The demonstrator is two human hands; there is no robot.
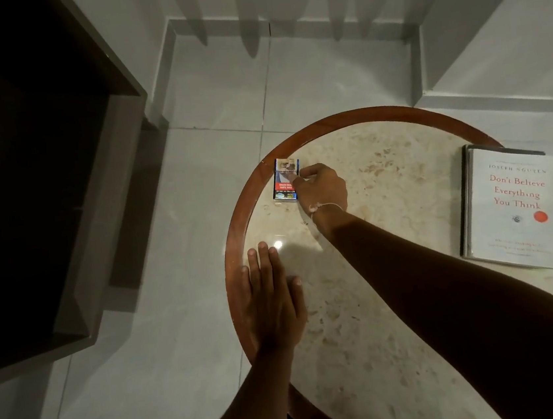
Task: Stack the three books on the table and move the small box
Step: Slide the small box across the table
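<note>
A small blue, red and white box [284, 181] lies flat near the far left rim of the round table [242, 192]. My right hand [322, 187] reaches across the table, and its fingertips pinch the box's right edge. My left hand [270, 289] rests flat, palm down with fingers apart, on the table's left side. A stack of books [513, 210] lies at the table's right edge, with a white book with red lettering on top. Darker edges of books beneath show along its far and left sides.
The table has a beige stone top and a red-brown wooden rim. A dark wooden cabinet [39, 167] stands to the left on the pale tiled floor [220, 95]. White walls with a skirting board form a corner behind the table.
</note>
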